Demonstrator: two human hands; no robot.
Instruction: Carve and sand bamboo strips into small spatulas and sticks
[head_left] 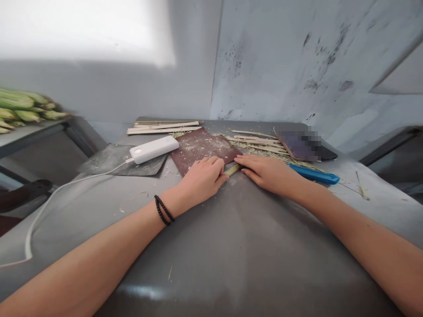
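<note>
Between my two hands lies a short pale-green bamboo strip [232, 170], at the near edge of a dark red sheet of sandpaper [201, 147] dusted with pale powder. My left hand [205, 176] has its fingers curled and its thumb against the strip's left end. At the other end, the fingers of my right hand [264, 171] press together over the strip, so part of it is hidden. A blue-handled utility knife [313, 173] rests just beyond my right wrist.
Split bamboo strips [165, 127] lie at the back left, with more strips [261, 141] and shavings behind my right hand. A white power bank [154, 149] with a cable sits on a grey sheet [145, 168]. A phone [300, 145] stands back right. Green vegetables [26, 108] fill a side shelf.
</note>
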